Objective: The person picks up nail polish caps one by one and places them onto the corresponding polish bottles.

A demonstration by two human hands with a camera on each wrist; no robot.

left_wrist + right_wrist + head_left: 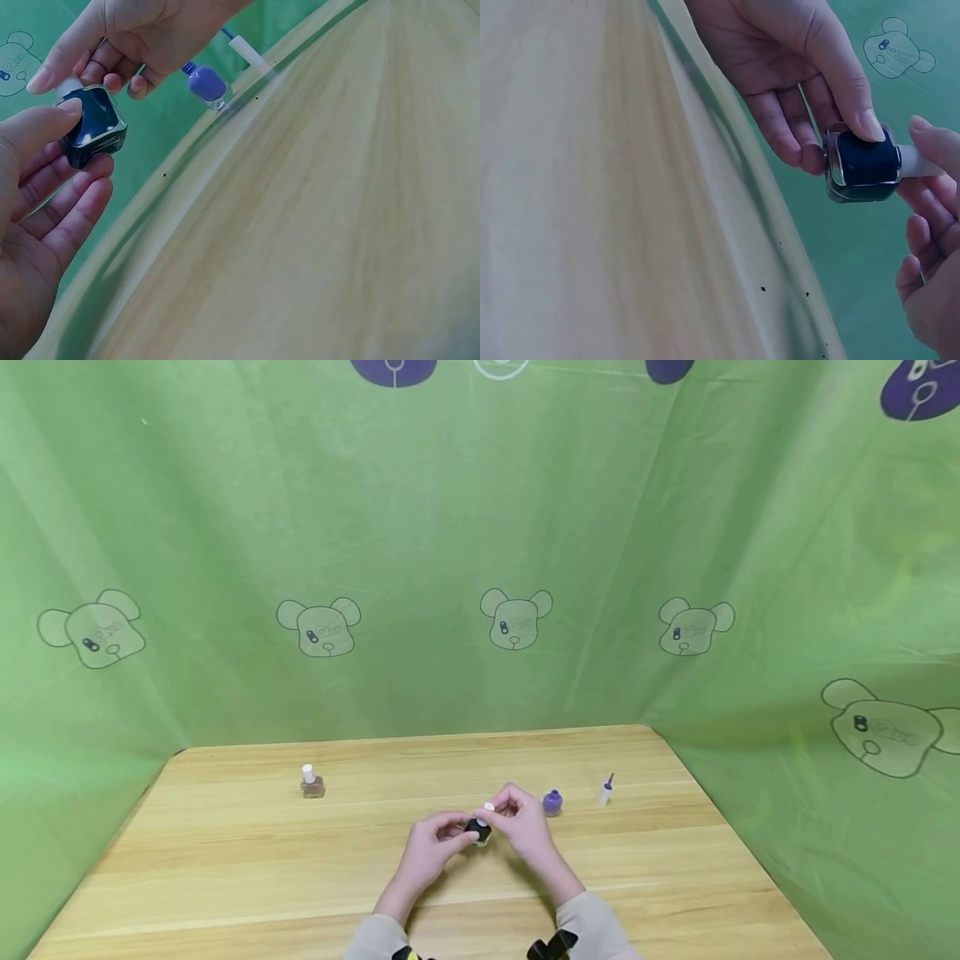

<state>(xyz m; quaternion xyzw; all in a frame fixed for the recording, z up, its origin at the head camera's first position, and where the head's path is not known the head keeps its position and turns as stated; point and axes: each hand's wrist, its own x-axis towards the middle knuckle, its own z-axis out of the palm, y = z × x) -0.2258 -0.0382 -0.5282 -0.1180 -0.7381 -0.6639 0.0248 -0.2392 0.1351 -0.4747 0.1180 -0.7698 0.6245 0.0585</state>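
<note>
A squarish glass nail polish bottle [866,165] with dark polish is held between both hands, its white cap [919,161] in place on the neck. My left hand [433,847] pinches the glass body, thumb on the flat face and fingers behind. The cap is gripped by my right hand [528,831] between thumb and fingers. In the head view, the dark bottle is partly hidden by the fingers. Just right of my right hand stands an uncapped round bottle of purple polish [552,803]. Farther right its white cap [605,794] stands with the purple brush pointing up.
A squarish polish bottle [312,787] with a white cap stands at the back left of the wooden table [247,877]. Green curtains [420,685] printed with bear heads hang behind the table and along its sides.
</note>
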